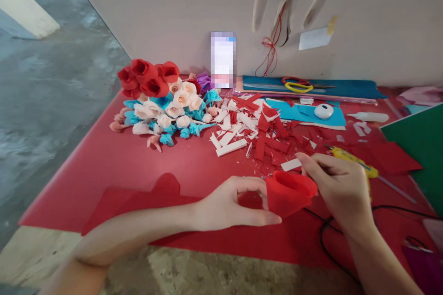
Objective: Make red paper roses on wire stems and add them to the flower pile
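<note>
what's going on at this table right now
A person is handling a cup-shaped piece of red paper over a red-topped table. The left hand holds one side, while the right hand is at the opposite edge; whether it pinches the paper is hard to tell. Beyond lie loose scraps of red and white paper, with a heap of red, pale and blue paper flowers to their left. A yellow glue gun lies beside the right hand, partly hidden behind it.

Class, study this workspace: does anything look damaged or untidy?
The pale panel has a torn-looking gap with red cord hanging out, breaking its surface. Paper scraps lie strewn over the table, untidy beside the bunched flowers.
</note>
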Available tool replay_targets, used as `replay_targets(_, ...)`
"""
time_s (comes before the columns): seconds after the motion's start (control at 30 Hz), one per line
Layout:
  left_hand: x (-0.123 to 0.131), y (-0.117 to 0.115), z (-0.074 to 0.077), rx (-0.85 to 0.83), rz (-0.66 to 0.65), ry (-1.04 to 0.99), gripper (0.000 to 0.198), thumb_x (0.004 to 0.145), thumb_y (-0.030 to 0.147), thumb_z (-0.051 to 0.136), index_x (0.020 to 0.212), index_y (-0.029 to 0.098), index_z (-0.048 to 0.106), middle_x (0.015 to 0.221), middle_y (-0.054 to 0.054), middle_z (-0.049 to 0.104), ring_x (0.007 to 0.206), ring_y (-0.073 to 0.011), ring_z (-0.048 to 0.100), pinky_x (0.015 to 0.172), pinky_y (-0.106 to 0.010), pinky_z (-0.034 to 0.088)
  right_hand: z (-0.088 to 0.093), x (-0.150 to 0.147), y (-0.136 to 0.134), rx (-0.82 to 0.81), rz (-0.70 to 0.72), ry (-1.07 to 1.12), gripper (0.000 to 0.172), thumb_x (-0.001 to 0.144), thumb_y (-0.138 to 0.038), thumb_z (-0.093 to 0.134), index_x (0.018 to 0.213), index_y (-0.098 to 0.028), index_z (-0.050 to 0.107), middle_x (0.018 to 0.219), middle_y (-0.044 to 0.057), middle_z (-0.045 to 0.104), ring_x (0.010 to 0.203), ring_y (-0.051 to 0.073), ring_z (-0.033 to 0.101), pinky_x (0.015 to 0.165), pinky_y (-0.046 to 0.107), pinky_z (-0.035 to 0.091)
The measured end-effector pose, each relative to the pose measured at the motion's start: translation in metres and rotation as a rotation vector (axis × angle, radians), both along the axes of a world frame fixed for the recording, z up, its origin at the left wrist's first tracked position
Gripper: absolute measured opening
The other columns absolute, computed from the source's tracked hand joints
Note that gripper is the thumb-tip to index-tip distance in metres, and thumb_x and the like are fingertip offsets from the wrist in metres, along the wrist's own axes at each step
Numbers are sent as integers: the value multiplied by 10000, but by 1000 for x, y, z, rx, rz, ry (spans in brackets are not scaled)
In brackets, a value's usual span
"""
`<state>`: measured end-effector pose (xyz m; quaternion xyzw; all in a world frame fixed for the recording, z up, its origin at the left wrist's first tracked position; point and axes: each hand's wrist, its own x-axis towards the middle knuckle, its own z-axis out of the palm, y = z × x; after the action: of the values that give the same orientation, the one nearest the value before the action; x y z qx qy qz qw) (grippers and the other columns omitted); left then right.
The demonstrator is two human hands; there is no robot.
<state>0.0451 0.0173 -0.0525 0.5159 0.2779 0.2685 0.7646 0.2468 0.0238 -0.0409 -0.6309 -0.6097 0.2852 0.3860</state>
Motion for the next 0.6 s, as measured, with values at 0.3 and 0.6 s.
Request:
replay_targets(0.3, 1, 5, -6, 16, 180, -41, 126, 711, 258, 711, 731, 150, 649, 833, -38, 628, 874, -172, 564, 873, -321, 436, -12, 2, 3, 99, 70, -182, 266, 779, -225, 559, 1002, -188, 699, 755, 44, 730, 603, 177, 668, 537, 266, 530)
replay_targets(0.6, 2, 11, -9, -146, 289, -51, 182, 695, 316, 733, 773, 163, 674, 722, 9, 641, 654, -91, 554, 676, -228, 443, -6, -2, -4, 107, 42, -184, 180, 802, -320, 609, 691, -191, 666, 519, -14, 600, 421, 96, 507, 421, 203, 409)
